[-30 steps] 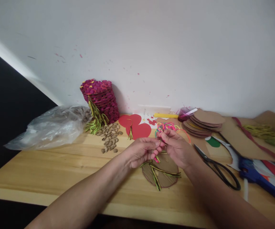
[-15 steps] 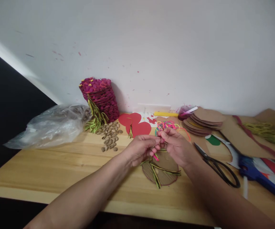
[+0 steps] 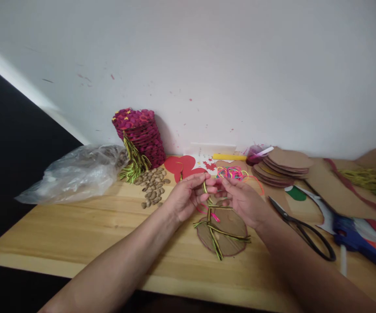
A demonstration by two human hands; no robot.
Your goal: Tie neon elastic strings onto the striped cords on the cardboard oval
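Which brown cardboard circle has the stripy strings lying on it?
The single cardboard disc by the left hand and right hand, with yellow-green and dark strings across it. The other cardboard discs are piled beside the purple cup.

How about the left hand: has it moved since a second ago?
Yes: judged against the red paper, the left hand has moved up the picture and slightly left; it now hides more of the paper.
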